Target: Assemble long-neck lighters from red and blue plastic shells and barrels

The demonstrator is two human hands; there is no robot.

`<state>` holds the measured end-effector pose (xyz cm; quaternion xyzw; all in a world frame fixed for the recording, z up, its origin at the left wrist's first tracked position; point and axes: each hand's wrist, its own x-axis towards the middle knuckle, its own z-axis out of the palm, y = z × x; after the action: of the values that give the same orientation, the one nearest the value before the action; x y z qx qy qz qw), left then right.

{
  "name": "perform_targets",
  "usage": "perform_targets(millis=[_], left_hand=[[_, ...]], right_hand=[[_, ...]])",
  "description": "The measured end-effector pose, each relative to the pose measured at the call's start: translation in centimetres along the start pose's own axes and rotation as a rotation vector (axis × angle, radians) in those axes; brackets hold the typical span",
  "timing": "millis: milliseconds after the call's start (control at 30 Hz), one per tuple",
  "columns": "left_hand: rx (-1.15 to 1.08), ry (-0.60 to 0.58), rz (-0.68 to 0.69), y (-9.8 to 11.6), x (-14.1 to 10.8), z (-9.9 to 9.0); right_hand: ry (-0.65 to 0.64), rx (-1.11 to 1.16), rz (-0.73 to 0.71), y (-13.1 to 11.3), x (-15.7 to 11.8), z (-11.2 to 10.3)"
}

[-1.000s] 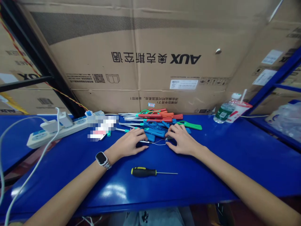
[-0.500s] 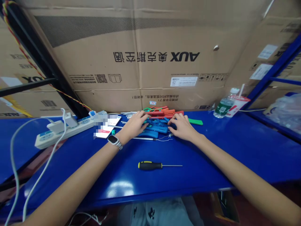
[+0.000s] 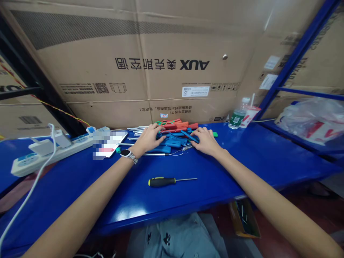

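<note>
A pile of blue plastic handles [image 3: 173, 143] and red plastic handles [image 3: 176, 125] lies toward the back of the blue table, with thin metal rods [image 3: 134, 129] sticking out at its left. My left hand [image 3: 149, 138], wearing a watch [image 3: 126, 153], rests over the left of the pile, thumb and fingers apart. The fingertips there are partly hidden among the handles. At the right side, my right hand [image 3: 206, 141] pinches the end of a slim blue handle [image 3: 189, 135]. Nearer me lies a black-and-yellow screwdriver [image 3: 162, 182], its shaft pointing right.
A power strip [image 3: 25, 163] with chargers and a white cable sits at left, beside a phone [image 3: 109, 145]. A bottle [image 3: 236, 116] and a cup with a straw [image 3: 249, 115] stand at back right. Large cardboard [image 3: 161, 32] walls the back. Blue shelf frame [image 3: 295, 59] at right.
The view has turned to the right. My right hand has closed on a slim blue handle, which now points up-left from its fingers. My left hand stays over the pile.
</note>
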<state>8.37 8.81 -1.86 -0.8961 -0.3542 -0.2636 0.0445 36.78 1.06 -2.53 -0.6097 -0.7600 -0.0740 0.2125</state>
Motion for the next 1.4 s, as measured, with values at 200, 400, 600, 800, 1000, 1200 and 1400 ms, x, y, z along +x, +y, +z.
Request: perform_targets(millis=[200,400,600,800,1000,1200,1400], left_hand=[[-0.06,0.098,0.064,2.4,0.0,-1.0],[-0.188,0.205,0.184,6.3,-0.2,-3.2],[-0.325,0.052,0.068,5.3,-3.8,-4.8],[-0.353,-0.17,-0.097,2.5,-8.3,-5.2],[-0.198,-0.152,0.038,2.6,-9.3,-4.6],[-0.189,-0.077,0.154,4.4,-5.2,-3.9],[-0.074,-0.164,0.245,7.4,1.6,-0.5]], right_hand=[[0.031,0.044,-0.023,-0.2,-0.2,-1.4],[0.036,0.602,-0.197,-3.2,0.6,-3.3],[-0.062,0.762,-0.192,-7.1,-0.3,-2.1],[-0.13,0.617,-0.21,-7.1,-2.9,-0.5],[-0.037,0.429,-0.22,-4.5,-3.8,-0.3],[-0.072,0.191,-0.086,0.4,-2.7,-1.5],[-0.134,0.039,-0.123,1.2,-1.5,-1.2]])
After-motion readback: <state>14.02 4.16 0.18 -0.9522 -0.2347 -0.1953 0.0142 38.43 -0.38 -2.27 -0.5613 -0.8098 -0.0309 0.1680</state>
